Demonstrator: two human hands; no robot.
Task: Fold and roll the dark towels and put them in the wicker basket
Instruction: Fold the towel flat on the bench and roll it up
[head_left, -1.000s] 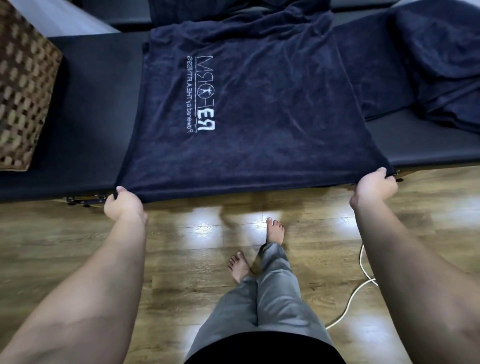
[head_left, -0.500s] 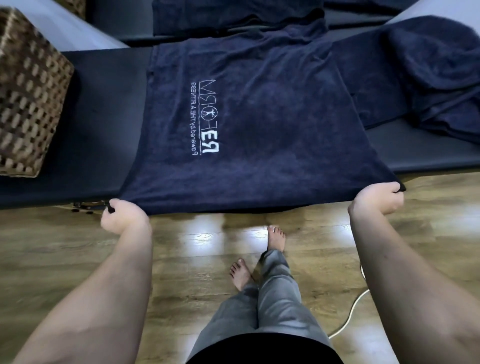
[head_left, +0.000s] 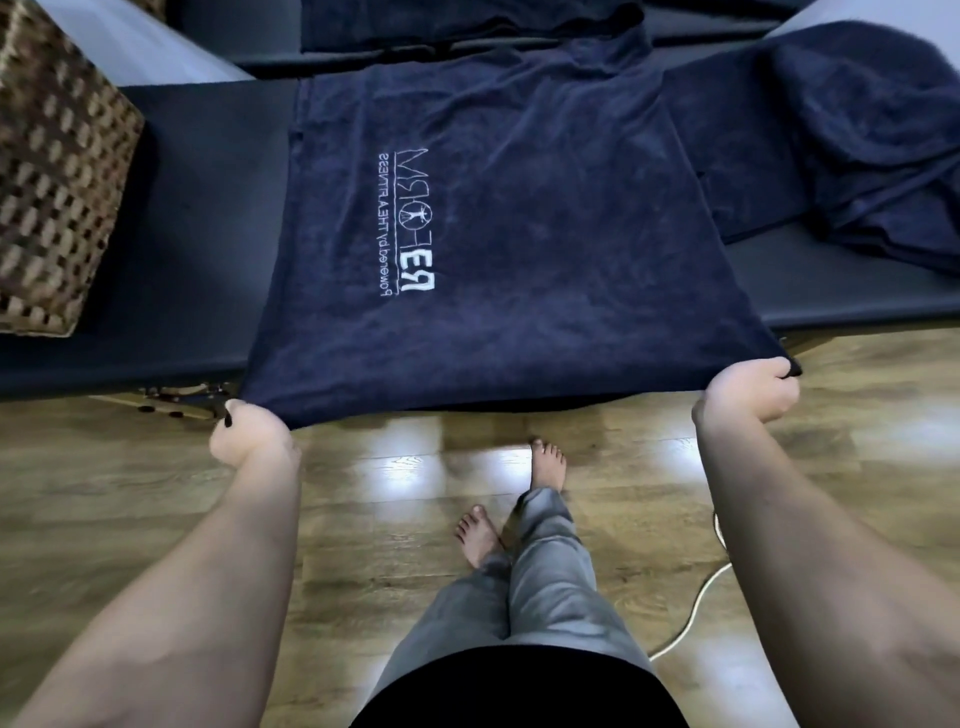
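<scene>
While our left hand (head_left: 249, 436) and right hand (head_left: 750, 387) grip the towel (head_left: 519, 234) corners at the table (head_left: 197, 249) edge, we spread it; folding probably comes next.

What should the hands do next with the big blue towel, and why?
Probably lift the near edge and carry it away to the far edge, folding the towel in half. It lies flat on the dark bench, and the left hand and right hand each grip a near corner, so it looks ready to fold.
</scene>
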